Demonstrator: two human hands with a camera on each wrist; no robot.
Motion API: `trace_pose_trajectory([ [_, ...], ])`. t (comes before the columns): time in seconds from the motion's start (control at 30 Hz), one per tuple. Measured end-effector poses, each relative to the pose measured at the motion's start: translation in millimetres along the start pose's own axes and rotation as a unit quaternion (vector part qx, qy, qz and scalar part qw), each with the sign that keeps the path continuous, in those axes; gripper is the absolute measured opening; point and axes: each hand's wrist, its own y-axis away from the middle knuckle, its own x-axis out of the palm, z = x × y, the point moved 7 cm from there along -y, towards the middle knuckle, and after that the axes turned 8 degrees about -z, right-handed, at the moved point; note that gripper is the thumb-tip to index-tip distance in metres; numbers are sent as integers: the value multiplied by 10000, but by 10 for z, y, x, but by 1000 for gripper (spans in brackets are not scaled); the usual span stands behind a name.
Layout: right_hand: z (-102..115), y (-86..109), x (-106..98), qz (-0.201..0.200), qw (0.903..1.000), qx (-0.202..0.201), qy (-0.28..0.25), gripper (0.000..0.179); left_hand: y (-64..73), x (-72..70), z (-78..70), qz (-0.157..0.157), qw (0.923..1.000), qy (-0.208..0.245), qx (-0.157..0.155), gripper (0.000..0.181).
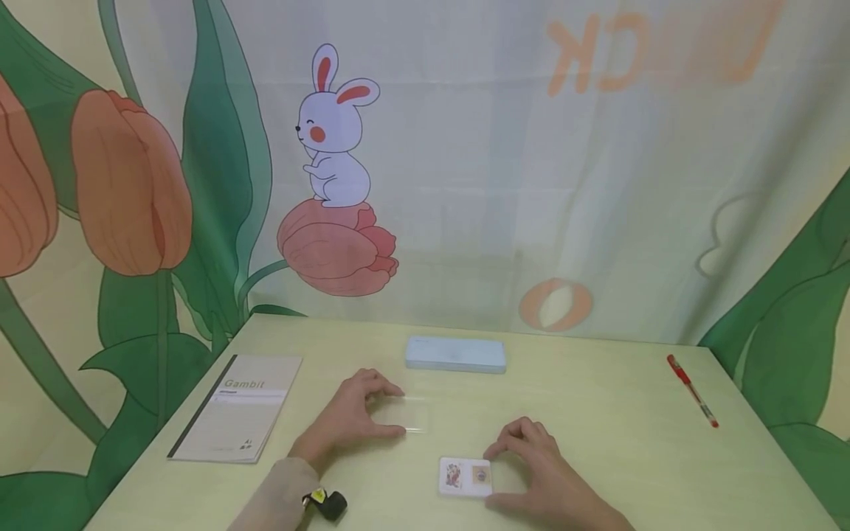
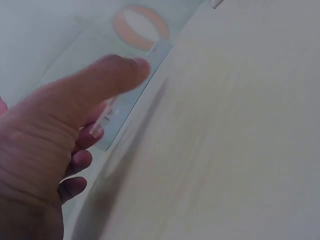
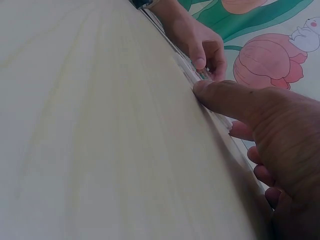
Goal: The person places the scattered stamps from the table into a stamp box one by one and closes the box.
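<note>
In the head view my left hand (image 1: 352, 414) pinches a clear plastic cover (image 1: 417, 415) between thumb and fingers, by its two opposite edges. Only a bit of that cover (image 2: 101, 122) shows beyond the fingers in the left wrist view. Below and to the right lies a small white case (image 1: 465, 488) with two compartments, each showing a printed card face, one colourful and one brownish. My right hand (image 1: 541, 476) grips this case at its right end, thumb on the near corner and fingertips on the far corner. In the right wrist view the case is mostly hidden.
A pale blue box (image 1: 455, 355) lies at the back of the table (image 1: 598, 398). On the left is a notebook (image 1: 232, 409) marked "Gambit", and a red pen (image 1: 693, 391) lies on the right. Behind hangs a printed curtain (image 1: 465, 184). A black device (image 1: 330, 505) sits at my left wrist.
</note>
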Motion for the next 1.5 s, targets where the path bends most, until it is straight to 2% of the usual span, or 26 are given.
trace_pose_trajectory([
  [0.27, 14, 3, -5, -38, 10000, 16, 59, 46, -55, 20, -360, 204, 9974, 356, 586, 58],
  [0.5, -6, -11, -3, -4, 9999, 154, 7, 45, -42, 82, -688, 406, 9921, 650, 995, 57],
  [0.67, -31, -7, 2, -76, 9999, 143, 58, 45, -2, 209, -858, 600, 9877, 530, 1346, 54],
  [0.83, -26, -10, 11, -143, 9999, 62, 28, 44, 51, 348, -918, 828, 9882, 93, 1284, 54],
  [1.0, -19, -22, 27, -149, 9998, 31, 121, 45, 95, 444, -953, 912, 9885, -49, 1206, 53],
  [1.33, 24, -33, 19, -165, 9996, -79, 222, 47, 161, 542, -1020, 935, 9853, -548, 1321, 53],
  [1.5, 38, -37, 9, -174, 9995, -156, 207, 47, 183, 592, -1010, 998, 9857, -568, 1235, 55],
])
